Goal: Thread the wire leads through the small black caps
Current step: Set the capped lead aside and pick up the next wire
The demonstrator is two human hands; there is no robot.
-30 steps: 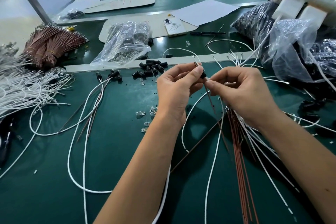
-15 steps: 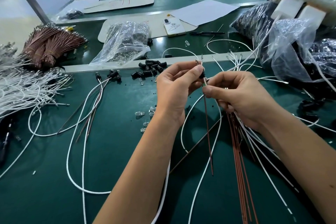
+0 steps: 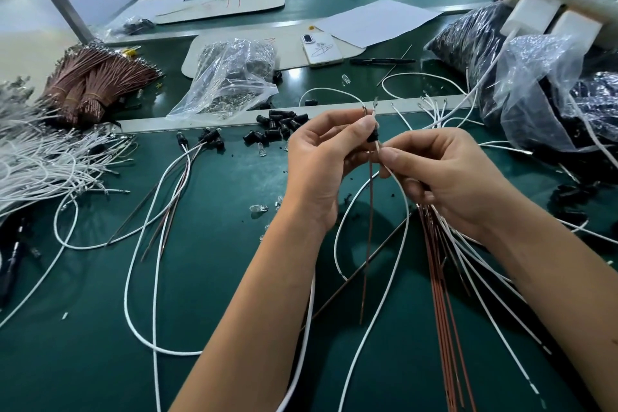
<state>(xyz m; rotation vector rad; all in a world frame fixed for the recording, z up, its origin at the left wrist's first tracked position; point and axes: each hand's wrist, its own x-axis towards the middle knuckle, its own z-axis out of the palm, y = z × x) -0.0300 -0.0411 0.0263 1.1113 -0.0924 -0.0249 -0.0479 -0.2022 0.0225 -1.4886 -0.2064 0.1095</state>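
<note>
Two bare hands meet above a green counter (image 3: 207, 278) strewn with wires. The left hand (image 3: 321, 160) pinches a small black cap (image 3: 373, 136) between thumb and fingertip. A white wire (image 3: 398, 244) and a brown wire (image 3: 369, 227) pass through the cap, their metal tips poking out above it. The right hand (image 3: 444, 174) pinches the white wire just below the cap, with a bundle of spare wires (image 3: 444, 294) tucked under its curled fingers. To do this step well, probably hold the cap steady and feed the wire in short pushes close to the cap, so it does not buckle. Loose caps (image 3: 281, 125) lie beyond the hands.
</note>
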